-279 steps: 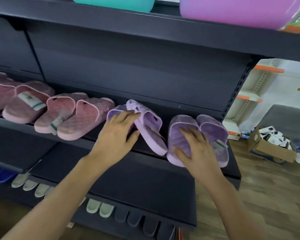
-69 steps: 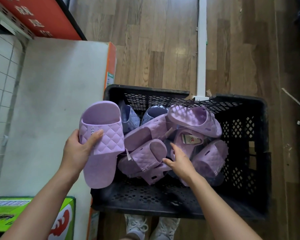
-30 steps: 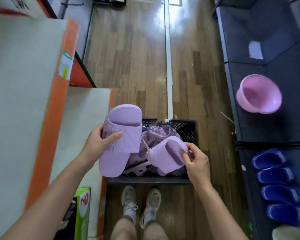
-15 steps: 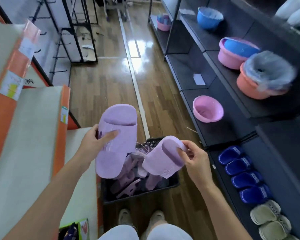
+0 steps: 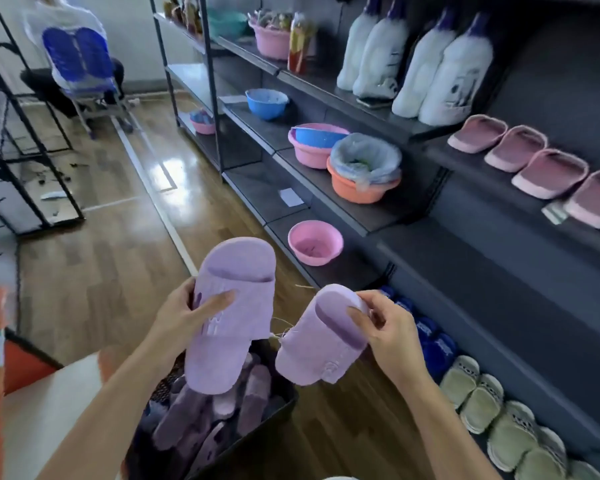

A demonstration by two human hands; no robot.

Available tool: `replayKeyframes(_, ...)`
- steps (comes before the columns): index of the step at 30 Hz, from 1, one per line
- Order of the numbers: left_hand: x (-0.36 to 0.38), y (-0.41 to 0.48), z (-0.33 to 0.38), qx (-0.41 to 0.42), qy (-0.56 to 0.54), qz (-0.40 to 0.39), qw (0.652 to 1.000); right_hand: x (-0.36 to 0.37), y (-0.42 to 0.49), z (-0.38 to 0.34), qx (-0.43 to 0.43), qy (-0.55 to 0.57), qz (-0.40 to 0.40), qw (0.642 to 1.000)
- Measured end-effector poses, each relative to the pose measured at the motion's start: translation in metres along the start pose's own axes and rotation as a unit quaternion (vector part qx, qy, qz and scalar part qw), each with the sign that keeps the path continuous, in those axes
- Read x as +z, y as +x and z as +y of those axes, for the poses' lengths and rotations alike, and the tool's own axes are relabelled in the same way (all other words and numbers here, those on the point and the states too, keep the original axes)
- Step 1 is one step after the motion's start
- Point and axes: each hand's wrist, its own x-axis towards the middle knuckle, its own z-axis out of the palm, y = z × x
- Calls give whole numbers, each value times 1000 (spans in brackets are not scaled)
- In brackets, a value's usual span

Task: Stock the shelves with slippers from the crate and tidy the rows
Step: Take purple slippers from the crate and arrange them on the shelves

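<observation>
Two lilac slippers, both out of the crate and in hand, lower centre of frame. Matte moulded material, rounded toes, and a broad one-piece strap with faint raised marks. The frame is too blurred to read the pattern.

Left slipper (image 5: 222, 355): near upright, toe toward top of frame, heel hanging over the crate. Left hand (image 5: 184, 317) grips it across the strap, with the thumb flat on the strap's face and the other fingers (image 5: 187, 294) curled round its left edge. Forearm rises from lower left.

Right slipper (image 5: 316, 348): tilted, toe toward upper right, heel down-left. Right hand (image 5: 388, 327) pinches the toe end, with the thumb at the strap opening and the fingers (image 5: 371, 299) curled over the toe. Forearm enters from lower right. A thin pale thread (image 5: 278, 332) runs between the two slippers.

Crate (image 5: 257, 431): black plastic, bottom centre, directly below the hands, on the glossy wood-plank floor (image 5: 101, 271). Inside is a heap of more lilac slippers (image 5: 201, 410), blurred.

Right half of frame: dark grey metal shelves (image 5: 499, 271).
- Upper right tier: a row of pink slippers (image 5: 551, 168), side by side, open ends facing out.
- Lower right tier: glossy blue slippers (image 5: 433, 341), then pale green woven-looking slippers (image 5: 482, 396).
- Centre: a round pink basin (image 5: 315, 242), smooth plastic, alone on a low shelf.
- Above it: an orange basin (image 5: 361, 185) with a film-wrapped one nested inside.
- Top right: white bottles (image 5: 430, 64) with purple caps.
</observation>
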Motion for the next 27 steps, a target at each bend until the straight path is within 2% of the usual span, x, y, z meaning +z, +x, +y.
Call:
replayKeyframes(7, 136, 2, 16, 44, 56, -73, 995, -115, -22, 65, 41, -24, 96, 994)
replayKeyframes(13, 229, 0, 12, 60, 105, -128, 984, -186, -41, 113, 69, 10, 154, 986)
replayKeyframes(23, 303, 36, 13, 80, 171, -202, 961, -225, -37, 158, 105, 5, 198, 975)
replayKeyframes(27, 324, 65, 15, 63, 177, -202, 961, -231, -17, 169, 125, 19, 214, 969)
